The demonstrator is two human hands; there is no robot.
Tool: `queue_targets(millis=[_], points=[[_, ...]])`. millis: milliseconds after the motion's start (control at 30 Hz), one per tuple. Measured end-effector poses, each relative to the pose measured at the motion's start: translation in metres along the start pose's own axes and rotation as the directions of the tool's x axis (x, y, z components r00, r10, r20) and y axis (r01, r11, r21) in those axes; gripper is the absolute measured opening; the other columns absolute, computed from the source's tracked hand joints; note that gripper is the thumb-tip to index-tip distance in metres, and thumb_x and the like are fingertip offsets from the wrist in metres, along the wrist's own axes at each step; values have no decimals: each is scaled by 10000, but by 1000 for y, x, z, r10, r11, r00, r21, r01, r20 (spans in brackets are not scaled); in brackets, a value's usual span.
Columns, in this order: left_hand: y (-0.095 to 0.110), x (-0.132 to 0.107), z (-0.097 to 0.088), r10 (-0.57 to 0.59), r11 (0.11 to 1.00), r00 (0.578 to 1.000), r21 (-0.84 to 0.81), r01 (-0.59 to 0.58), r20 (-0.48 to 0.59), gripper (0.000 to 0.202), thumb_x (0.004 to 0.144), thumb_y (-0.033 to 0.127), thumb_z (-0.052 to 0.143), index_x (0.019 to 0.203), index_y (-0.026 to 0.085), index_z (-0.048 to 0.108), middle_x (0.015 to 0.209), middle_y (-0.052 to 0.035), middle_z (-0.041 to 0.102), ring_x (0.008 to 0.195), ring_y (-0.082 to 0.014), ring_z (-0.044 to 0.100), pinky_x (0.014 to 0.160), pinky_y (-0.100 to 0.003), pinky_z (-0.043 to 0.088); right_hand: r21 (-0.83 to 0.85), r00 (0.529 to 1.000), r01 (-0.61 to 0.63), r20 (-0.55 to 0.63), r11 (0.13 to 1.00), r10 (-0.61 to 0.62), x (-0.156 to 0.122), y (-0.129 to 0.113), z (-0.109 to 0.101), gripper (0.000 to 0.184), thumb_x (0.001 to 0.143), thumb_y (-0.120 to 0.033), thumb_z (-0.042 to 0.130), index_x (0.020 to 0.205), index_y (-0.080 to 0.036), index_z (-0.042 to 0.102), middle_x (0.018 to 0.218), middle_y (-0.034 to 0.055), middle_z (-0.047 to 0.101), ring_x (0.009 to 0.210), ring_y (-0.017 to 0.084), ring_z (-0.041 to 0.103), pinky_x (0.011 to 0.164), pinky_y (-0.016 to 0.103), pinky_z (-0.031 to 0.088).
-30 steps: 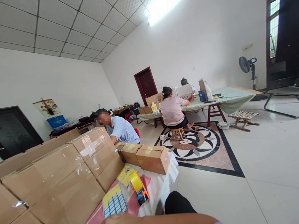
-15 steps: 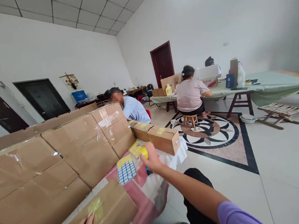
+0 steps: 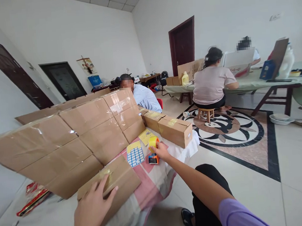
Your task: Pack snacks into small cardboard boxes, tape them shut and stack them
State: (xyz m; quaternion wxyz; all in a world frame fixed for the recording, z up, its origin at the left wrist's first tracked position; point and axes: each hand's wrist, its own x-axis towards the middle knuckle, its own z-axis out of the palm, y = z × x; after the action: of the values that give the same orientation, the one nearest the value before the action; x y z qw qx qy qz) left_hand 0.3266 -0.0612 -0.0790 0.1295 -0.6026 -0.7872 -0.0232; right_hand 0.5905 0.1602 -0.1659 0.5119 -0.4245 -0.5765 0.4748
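Observation:
My left hand [image 3: 91, 204] lies on top of a closed cardboard box [image 3: 126, 179], its fingers spread over a strip of yellowish tape. Farther off, the fingers of my right hand [image 3: 161, 151] are closed on a roll of yellow tape [image 3: 153, 142]. Just below that roll is a small black, blue and orange object [image 3: 153, 158]; I cannot tell whether the two are joined. Left of them lies a sheet of blue-bordered labels [image 3: 135, 156], with yellow sheets [image 3: 145, 136] behind it.
A wall of stacked, taped cardboard boxes [image 3: 95, 141] rises along the left. More long boxes [image 3: 174, 130] line the cloth-covered table's far end. A person in a light blue shirt [image 3: 146, 97] sits behind the stack. Another person [image 3: 211, 84] sits on a stool [image 3: 205, 113] at the green-covered table.
The view has swung left and down. My left hand shows more fully on the box. My right hand still holds the tape roll, and the small object under it shows more clearly.

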Motion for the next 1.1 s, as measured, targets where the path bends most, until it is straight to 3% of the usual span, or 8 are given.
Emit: queue_targets(millis=[100, 233, 367, 467, 533, 633, 800, 1100], points=[[12, 3, -11, -7, 996, 1000, 86, 4, 30, 637, 971, 567, 352, 1503, 263, 525, 1338, -146, 654, 1007, -376, 677, 842, -462, 509, 69, 998, 54, -32, 996, -52, -9, -6, 10, 279, 764, -454, 710, 759, -212, 571, 746, 6, 644, 783, 214, 629, 707, 324, 527], [19, 4, -14, -7, 994, 1000, 113, 6, 8, 658, 935, 608, 443, 1451, 225, 586, 1342, -180, 646, 1179, -425, 630, 1068, -594, 394, 176, 993, 118, -40, 977, -113, -23, -26, 25, 325, 839, -525, 631, 902, -208, 596, 860, 31, 682, 831, 219, 647, 770, 350, 552], [35, -1, -19, 65, 998, 969, -6, -69, -238, 663, 901, 590, 536, 1377, 139, 630, 1453, -253, 569, 1421, -450, 441, 1176, -698, 205, 288, 984, 163, 24, 944, -177, -46, -53, 30, 378, 902, -578, 584, 988, -212, 620, 884, 36, 689, 815, 217, 648, 795, 368, 561], [65, -8, -23, 172, 920, 906, -266, -288, -386, 484, 956, 519, 500, 1277, 211, 692, 1450, -166, 600, 1369, -351, 522, 1166, -569, 339, 329, 975, 199, 26, 923, -220, -69, -74, 28, 415, 963, -613, 491, 941, -223, 632, 887, 38, 674, 843, 211, 625, 817, 344, 538], [89, -12, -20, 197, 795, 921, -495, -351, -337, 401, 971, 498, 494, 1202, 264, 722, 1352, -106, 661, 1279, -294, 588, 1099, -486, 439, 294, 976, 211, -5, 932, -220, -82, -84, 28, 459, 988, -631, 430, 897, -228, 630, 867, 38, 658, 848, 206, 601, 812, 324, 519], [118, -10, -11, 115, 549, 973, -803, -230, -199, 393, 966, 505, 488, 1080, 240, 756, 1237, -100, 664, 1200, -260, 618, 1059, -417, 486, 234, 974, 223, -10, 946, -227, -92, -90, 29, 524, 989, -678, 380, 801, -231, 581, 777, 28, 594, 752, 191, 538, 712, 312, 487], [138, 4, -6, 54, 209, 996, -975, -79, -69, 457, 836, 619, 638, 777, 186, 774, 1039, -96, 641, 1041, -251, 642, 949, -338, 530, 162, 958, 276, 37, 947, -285, -82, -84, 27, 574, 983, -731, 314, 712, -245, 456, 671, 5, 491, 610, 166, 427, 575, 312, 387], [150, 5, -16, 78, -12, 969, -972, 234, 233, 532, 710, 651, 754, 853, 139, 771, 691, -53, 719, 629, -160, 614, 598, -264, 480, 3, 959, 284, -26, 959, -284, -60, -81, 18, 538, 996, -689, 303, 681, -263, 400, 668, 10, 469, 615, 184, 423, 621, 331, 391]])
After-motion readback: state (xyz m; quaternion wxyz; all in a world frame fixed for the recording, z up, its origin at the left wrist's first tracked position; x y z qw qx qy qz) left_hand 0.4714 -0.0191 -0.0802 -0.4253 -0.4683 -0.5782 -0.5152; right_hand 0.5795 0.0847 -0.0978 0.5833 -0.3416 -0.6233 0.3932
